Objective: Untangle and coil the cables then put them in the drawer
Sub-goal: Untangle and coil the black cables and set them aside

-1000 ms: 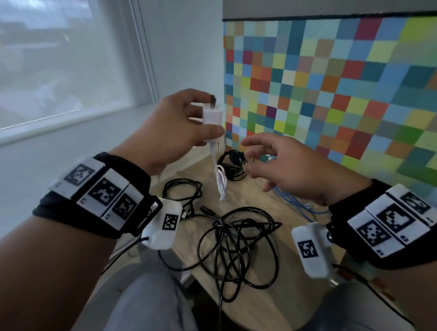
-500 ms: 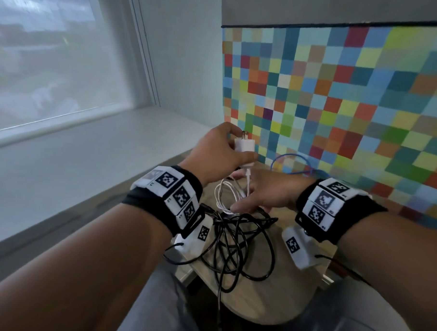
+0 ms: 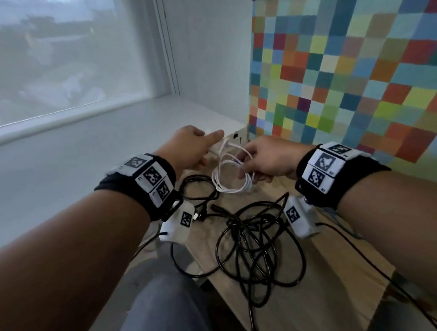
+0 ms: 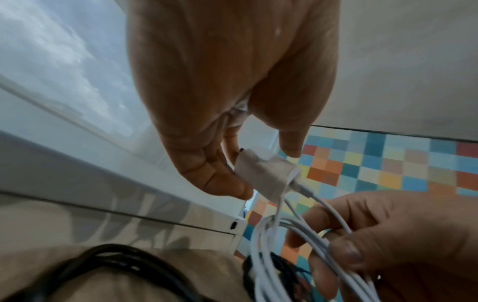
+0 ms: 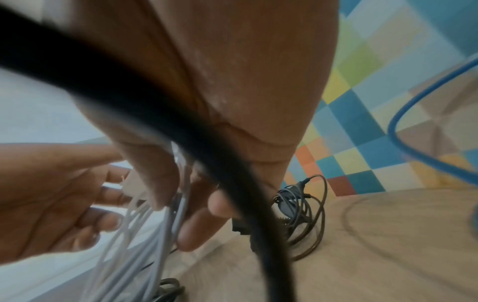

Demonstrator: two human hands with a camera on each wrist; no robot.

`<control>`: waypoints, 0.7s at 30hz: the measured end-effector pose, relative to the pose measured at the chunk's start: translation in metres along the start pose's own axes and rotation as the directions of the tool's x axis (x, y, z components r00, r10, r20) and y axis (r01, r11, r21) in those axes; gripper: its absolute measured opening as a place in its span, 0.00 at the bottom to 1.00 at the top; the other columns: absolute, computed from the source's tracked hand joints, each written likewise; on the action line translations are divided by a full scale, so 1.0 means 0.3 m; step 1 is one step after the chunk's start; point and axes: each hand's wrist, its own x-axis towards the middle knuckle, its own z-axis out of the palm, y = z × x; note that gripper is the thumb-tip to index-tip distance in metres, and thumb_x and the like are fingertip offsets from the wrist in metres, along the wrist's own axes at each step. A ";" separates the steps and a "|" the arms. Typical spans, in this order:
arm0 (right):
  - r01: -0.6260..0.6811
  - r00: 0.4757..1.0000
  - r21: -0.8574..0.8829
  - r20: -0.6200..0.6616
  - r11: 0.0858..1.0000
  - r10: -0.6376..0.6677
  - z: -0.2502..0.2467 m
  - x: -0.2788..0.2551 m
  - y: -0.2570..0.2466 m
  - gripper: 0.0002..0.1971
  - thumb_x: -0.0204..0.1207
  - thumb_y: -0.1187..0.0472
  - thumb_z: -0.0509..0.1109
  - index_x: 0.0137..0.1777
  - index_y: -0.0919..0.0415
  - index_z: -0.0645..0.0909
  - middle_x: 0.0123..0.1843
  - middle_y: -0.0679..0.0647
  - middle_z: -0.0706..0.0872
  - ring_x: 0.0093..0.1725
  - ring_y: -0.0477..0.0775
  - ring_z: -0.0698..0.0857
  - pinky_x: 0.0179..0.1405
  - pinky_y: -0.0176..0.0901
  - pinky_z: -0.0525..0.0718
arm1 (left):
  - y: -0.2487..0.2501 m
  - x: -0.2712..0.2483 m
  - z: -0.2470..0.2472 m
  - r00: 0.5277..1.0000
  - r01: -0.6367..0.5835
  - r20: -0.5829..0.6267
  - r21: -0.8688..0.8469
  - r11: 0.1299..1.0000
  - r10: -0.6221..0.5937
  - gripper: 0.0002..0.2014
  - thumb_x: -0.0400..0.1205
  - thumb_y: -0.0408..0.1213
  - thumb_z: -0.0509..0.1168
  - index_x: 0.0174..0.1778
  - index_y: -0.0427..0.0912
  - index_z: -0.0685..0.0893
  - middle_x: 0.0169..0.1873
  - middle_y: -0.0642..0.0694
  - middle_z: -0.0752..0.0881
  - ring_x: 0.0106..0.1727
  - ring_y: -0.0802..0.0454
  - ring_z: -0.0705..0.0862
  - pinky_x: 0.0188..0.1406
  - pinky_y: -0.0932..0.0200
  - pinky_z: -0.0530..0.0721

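A white charger plug [image 4: 266, 176] is pinched by the left hand [image 3: 186, 151] between thumb and curled fingers, held above the far end of the wooden table [image 3: 318, 286]. The white cable [image 3: 231, 173] runs from the plug into several loose loops, and these loops are gripped by the right hand [image 3: 267, 160], whose fingers [image 4: 344, 253] are curled round the bundled strands. Both hands are held close together, just apart, with the white coil hanging between them and off the table surface.

A tangle of black cables [image 3: 256, 248] is lying on the table nearer the person, below the wrists; some loops hang over the table's left edge. A smaller bundle of dark cable [image 5: 297, 204] is seen on the table beyond the right hand, near the checkered wall [image 3: 346, 72]. A blue cable [image 5: 413, 114] is seen at the right, by that wall. Tagged bands [image 3: 150, 178] are worn on both wrists. A window [image 3: 65, 54] and pale sill are seen at the left. A drawer cannot be made out with certainty.
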 end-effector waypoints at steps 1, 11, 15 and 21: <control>-0.002 1.000 -0.014 0.024 1.000 0.002 0.008 0.025 -0.003 0.09 0.82 0.68 0.74 0.57 0.55 0.89 0.40 0.50 0.95 0.31 0.48 0.86 0.26 0.42 0.78 | -0.024 0.010 -0.013 1.000 0.013 0.003 0.025 1.000 -0.013 0.27 0.81 0.57 0.74 0.63 0.38 0.79 0.46 0.38 0.90 0.37 0.47 0.88 0.35 0.54 0.87; -0.073 0.996 -0.187 0.031 0.980 0.080 0.087 0.149 0.016 0.20 0.83 0.64 0.76 0.73 0.58 0.79 0.40 0.64 0.94 0.37 0.64 0.94 0.44 0.60 0.95 | -0.208 0.074 -0.046 0.998 0.069 -0.028 0.542 0.837 -0.063 0.24 0.78 0.59 0.72 0.46 0.37 0.90 0.41 0.39 0.91 0.40 0.43 0.87 0.42 0.53 0.86; -0.082 0.996 -0.037 -0.022 0.996 0.081 0.051 0.097 0.023 0.22 0.85 0.66 0.73 0.78 0.61 0.78 0.51 0.64 0.91 0.44 0.64 0.95 0.46 0.61 0.95 | -0.204 0.079 -0.037 0.994 0.068 0.031 0.580 0.812 -0.105 0.21 0.80 0.55 0.71 0.46 0.37 0.90 0.41 0.41 0.92 0.40 0.43 0.89 0.50 0.46 0.91; 0.021 0.984 0.091 -0.178 0.996 -0.005 -0.066 -0.126 -0.015 0.14 0.84 0.64 0.75 0.68 0.60 0.84 0.55 0.61 0.92 0.42 0.58 0.96 0.39 0.53 0.94 | -0.149 -0.003 -0.089 1.000 0.009 0.000 0.570 0.821 -0.011 0.24 0.81 0.59 0.69 0.47 0.38 0.92 0.42 0.40 0.92 0.46 0.41 0.90 0.53 0.46 0.89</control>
